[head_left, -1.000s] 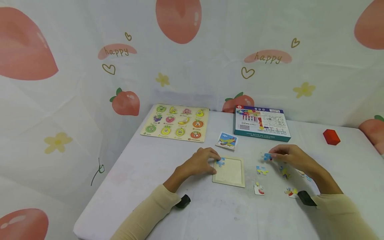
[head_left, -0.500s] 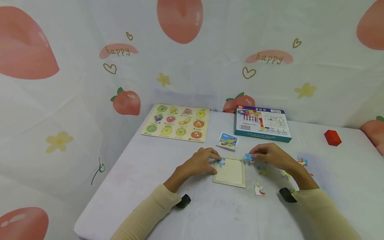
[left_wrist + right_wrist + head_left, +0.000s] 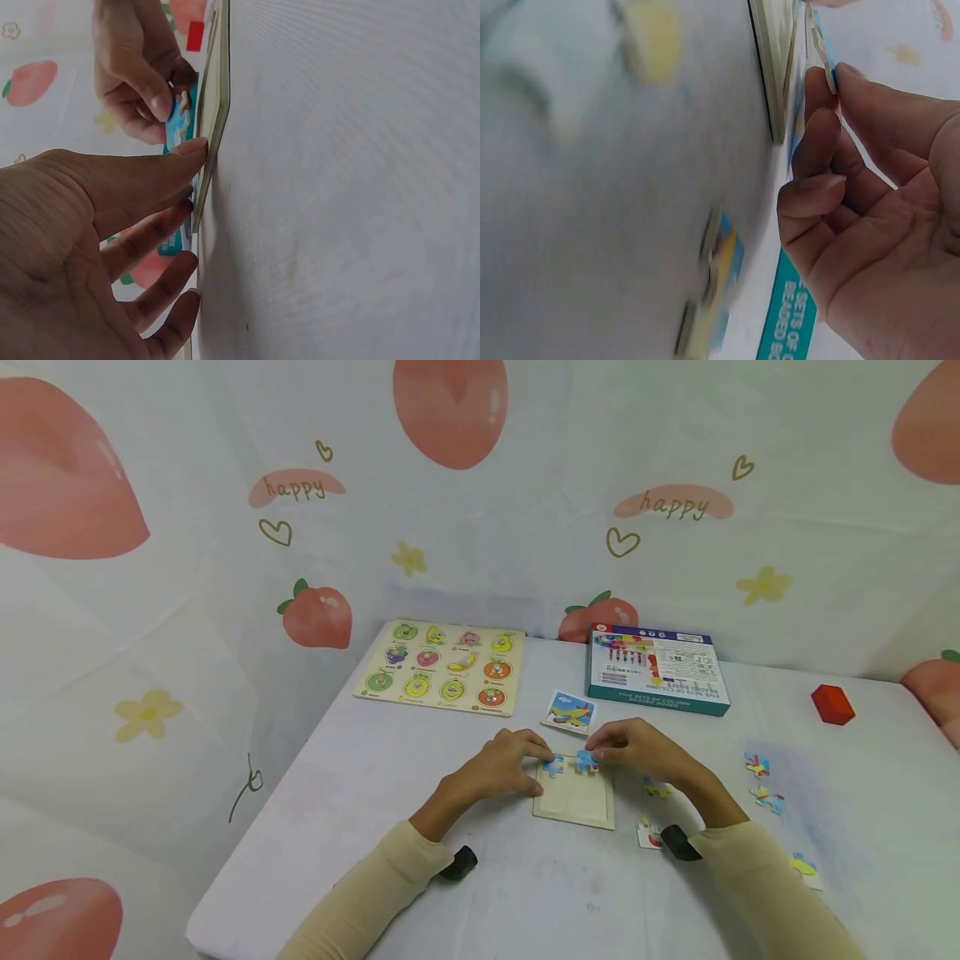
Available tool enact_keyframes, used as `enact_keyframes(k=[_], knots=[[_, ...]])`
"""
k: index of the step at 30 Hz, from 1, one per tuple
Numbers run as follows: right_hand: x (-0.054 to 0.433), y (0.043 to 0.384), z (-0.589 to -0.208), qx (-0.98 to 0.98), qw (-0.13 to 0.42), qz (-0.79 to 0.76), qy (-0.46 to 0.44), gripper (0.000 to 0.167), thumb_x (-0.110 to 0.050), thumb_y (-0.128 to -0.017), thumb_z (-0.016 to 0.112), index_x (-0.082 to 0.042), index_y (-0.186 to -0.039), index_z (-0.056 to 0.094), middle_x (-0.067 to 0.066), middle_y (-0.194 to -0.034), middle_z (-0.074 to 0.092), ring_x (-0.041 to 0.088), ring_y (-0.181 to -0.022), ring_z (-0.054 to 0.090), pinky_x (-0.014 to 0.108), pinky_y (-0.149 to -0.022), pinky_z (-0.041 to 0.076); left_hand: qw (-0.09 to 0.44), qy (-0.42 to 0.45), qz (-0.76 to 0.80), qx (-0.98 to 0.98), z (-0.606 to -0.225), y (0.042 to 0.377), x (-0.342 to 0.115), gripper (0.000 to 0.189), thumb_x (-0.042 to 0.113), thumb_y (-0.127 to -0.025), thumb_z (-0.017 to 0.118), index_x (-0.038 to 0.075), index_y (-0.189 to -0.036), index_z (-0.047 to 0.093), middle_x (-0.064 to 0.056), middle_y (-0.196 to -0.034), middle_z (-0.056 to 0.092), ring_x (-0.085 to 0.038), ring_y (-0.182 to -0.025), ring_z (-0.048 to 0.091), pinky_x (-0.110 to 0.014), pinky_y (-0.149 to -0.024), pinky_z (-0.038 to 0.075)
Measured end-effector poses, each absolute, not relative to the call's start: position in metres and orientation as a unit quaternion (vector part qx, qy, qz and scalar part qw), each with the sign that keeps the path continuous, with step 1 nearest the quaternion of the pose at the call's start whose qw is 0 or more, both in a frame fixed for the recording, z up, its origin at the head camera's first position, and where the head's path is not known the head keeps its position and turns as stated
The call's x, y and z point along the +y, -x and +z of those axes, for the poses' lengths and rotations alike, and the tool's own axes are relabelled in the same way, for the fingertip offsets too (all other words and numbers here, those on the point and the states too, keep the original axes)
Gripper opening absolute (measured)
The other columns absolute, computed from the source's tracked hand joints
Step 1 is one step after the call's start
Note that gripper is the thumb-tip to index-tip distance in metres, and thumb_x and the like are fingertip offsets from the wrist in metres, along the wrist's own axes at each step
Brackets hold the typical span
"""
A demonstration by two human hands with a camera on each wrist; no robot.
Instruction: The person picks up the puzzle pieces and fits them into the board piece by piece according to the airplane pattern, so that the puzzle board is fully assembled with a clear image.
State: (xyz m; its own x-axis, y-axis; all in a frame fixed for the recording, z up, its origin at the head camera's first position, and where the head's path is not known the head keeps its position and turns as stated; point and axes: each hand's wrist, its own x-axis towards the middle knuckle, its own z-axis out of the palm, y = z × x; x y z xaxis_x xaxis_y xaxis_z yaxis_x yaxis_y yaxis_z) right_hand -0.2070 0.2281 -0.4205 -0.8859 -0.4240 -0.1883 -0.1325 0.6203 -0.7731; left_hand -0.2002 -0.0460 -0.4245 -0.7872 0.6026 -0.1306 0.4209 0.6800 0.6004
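Note:
A square wooden puzzle tray [image 3: 572,800] lies on the table, with a blue jigsaw piece [image 3: 553,767] at its far left corner. My left hand [image 3: 504,767] rests at the tray's left side, thumb and index finger touching its edge near that piece. In the left wrist view the other fingers of this hand [image 3: 97,217] are spread loosely. Between thumb and index finger, my right hand [image 3: 641,750] pinches another blue jigsaw piece [image 3: 586,762] over the tray's far right part. The right wrist view shows this held piece [image 3: 823,49] edge-on.
Loose jigsaw pieces lie to the right, among them a yellow-and-blue piece [image 3: 658,789] and a red-and-white one [image 3: 647,835]. Behind the tray are an airplane picture card [image 3: 570,712], a fruit board [image 3: 438,675] and a flat box [image 3: 656,670]. A red block [image 3: 832,704] sits far right.
My right hand has moved left with the blue jigsaw piece, from among the loose pieces to above the tray. My left hand has stayed at the tray.

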Motion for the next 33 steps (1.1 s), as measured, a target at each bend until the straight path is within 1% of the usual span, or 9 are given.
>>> enact_keyframes(k=[3, 7, 9, 12, 17, 20, 25, 27, 33], knots=[[0.222, 0.208, -0.422, 0.882, 0.180, -0.404, 0.161, 0.018, -0.014, -0.105, 0.067, -0.007, -0.118, 0.077, 0.005, -0.114, 0.073, 0.023, -0.106, 0.060, 0.039, -0.098, 0.052, 0.162, -0.285, 0.285, 0.901, -0.424, 0.200, -0.046, 0.050, 0.018, -0.087, 0.089, 0.014, -0.135, 0.075, 0.002, -0.140, 0.065, -0.025, -0.132, 0.050, -0.045, -0.109, 0.042], [0.216, 0.208, -0.423, 0.878, 0.182, -0.409, 0.170, 0.019, -0.013, -0.104, 0.067, -0.004, -0.117, 0.077, 0.006, -0.108, 0.074, 0.023, -0.101, 0.059, 0.032, -0.092, 0.051, 0.164, -0.284, 0.289, 0.899, -0.425, 0.201, -0.046, 0.050, 0.018, -0.087, 0.089, 0.013, -0.134, 0.075, 0.002, -0.140, 0.065, -0.025, -0.133, 0.050, -0.047, -0.110, 0.042], [0.214, 0.208, -0.423, 0.876, 0.182, -0.411, 0.174, 0.019, -0.012, -0.103, 0.068, -0.003, -0.117, 0.077, 0.007, -0.106, 0.074, 0.022, -0.099, 0.059, 0.031, -0.089, 0.050, 0.164, -0.285, 0.290, 0.899, -0.425, 0.201, -0.046, 0.049, 0.018, -0.087, 0.089, 0.013, -0.134, 0.075, 0.001, -0.140, 0.066, -0.025, -0.132, 0.050, -0.047, -0.110, 0.042], [0.212, 0.207, -0.423, 0.876, 0.179, -0.411, 0.177, 0.019, -0.013, -0.102, 0.069, -0.002, -0.116, 0.076, 0.006, -0.105, 0.074, 0.021, -0.098, 0.059, 0.031, -0.089, 0.050, 0.163, -0.287, 0.288, 0.899, -0.424, 0.201, -0.046, 0.050, 0.018, -0.087, 0.089, 0.013, -0.134, 0.075, 0.001, -0.140, 0.066, -0.026, -0.132, 0.050, -0.046, -0.110, 0.042], [0.208, 0.207, -0.423, 0.883, 0.176, -0.404, 0.164, 0.017, -0.015, -0.101, 0.072, -0.005, -0.113, 0.077, 0.004, -0.104, 0.073, 0.020, -0.097, 0.060, 0.033, -0.089, 0.050, 0.158, -0.291, 0.283, 0.900, -0.424, 0.201, -0.046, 0.050, 0.018, -0.087, 0.089, 0.013, -0.135, 0.075, 0.001, -0.140, 0.066, -0.026, -0.132, 0.051, -0.046, -0.109, 0.043], [0.206, 0.205, -0.422, 0.885, 0.177, -0.400, 0.160, 0.018, -0.016, -0.099, 0.075, -0.005, -0.112, 0.077, 0.004, -0.100, 0.070, 0.020, -0.095, 0.058, 0.033, -0.085, 0.049, 0.160, -0.289, 0.283, 0.901, -0.424, 0.201, -0.046, 0.051, 0.018, -0.087, 0.089, 0.012, -0.135, 0.075, 0.000, -0.140, 0.066, -0.026, -0.132, 0.051, -0.046, -0.109, 0.043], [0.205, 0.203, -0.420, 0.891, 0.172, -0.389, 0.162, 0.026, -0.018, -0.094, 0.081, -0.004, -0.114, 0.076, 0.005, -0.093, 0.064, 0.020, -0.089, 0.056, 0.030, -0.078, 0.047, 0.161, -0.289, 0.283, 0.900, -0.424, 0.201, -0.046, 0.051, 0.018, -0.087, 0.090, 0.013, -0.135, 0.075, 0.000, -0.141, 0.066, -0.026, -0.131, 0.051, -0.045, -0.108, 0.043], [0.205, 0.203, -0.420, 0.894, 0.169, -0.381, 0.165, 0.027, -0.019, -0.092, 0.083, -0.005, -0.115, 0.077, 0.004, -0.092, 0.063, 0.020, -0.088, 0.055, 0.030, -0.078, 0.046, 0.160, -0.289, 0.282, 0.901, -0.424, 0.201, -0.046, 0.051, 0.018, -0.086, 0.090, 0.013, -0.135, 0.075, 0.000, -0.141, 0.066, -0.026, -0.130, 0.051, -0.044, -0.108, 0.043], [0.206, 0.204, -0.424, 0.900, 0.168, -0.364, 0.173, 0.025, -0.019, -0.091, 0.085, -0.010, -0.113, 0.079, 0.003, -0.092, 0.062, 0.021, -0.089, 0.054, 0.034, -0.079, 0.047, 0.161, -0.290, 0.279, 0.901, -0.425, 0.201, -0.047, 0.050, 0.019, -0.087, 0.089, 0.013, -0.135, 0.075, 0.001, -0.141, 0.065, -0.025, -0.131, 0.051, -0.044, -0.108, 0.043]])
